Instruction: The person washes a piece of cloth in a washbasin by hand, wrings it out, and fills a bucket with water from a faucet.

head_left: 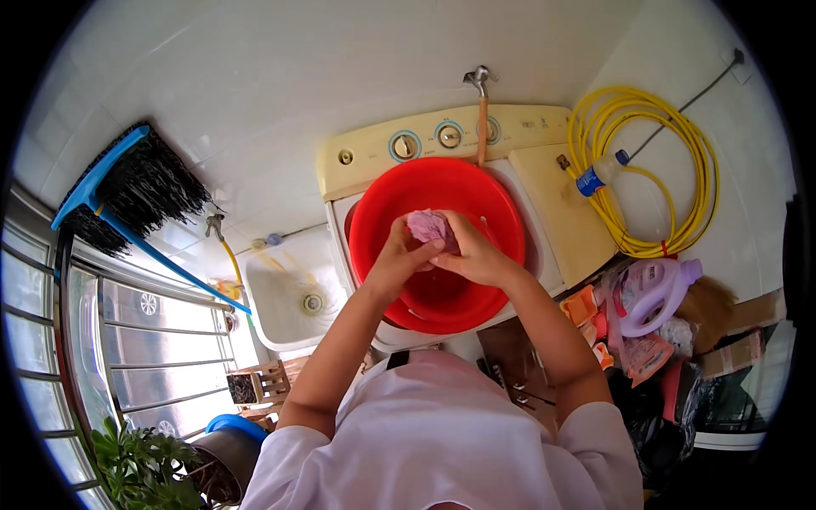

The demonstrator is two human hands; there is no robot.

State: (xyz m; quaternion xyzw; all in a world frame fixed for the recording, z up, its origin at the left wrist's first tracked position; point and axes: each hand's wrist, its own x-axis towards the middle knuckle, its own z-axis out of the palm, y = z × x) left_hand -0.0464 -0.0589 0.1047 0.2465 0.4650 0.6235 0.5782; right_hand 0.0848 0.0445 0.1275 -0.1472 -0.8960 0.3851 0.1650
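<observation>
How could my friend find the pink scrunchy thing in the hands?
Find the big cream washing machine, then the round red plastic basin sitting on it. Over the basin, a person's left hand and right hand hold a small crumpled pale pink cloth. Its bunched folds set it apart from the smooth, bright red basin.

A loose, creased white shirt (pixel 442 425) fills the bottom centre of the frame; its short, wide sleeves (pixel 602 442) end near the elbows, leaving forearms (pixel 344 340), left hand (pixel 401 257) and right hand (pixel 478 252) bare.
</observation>
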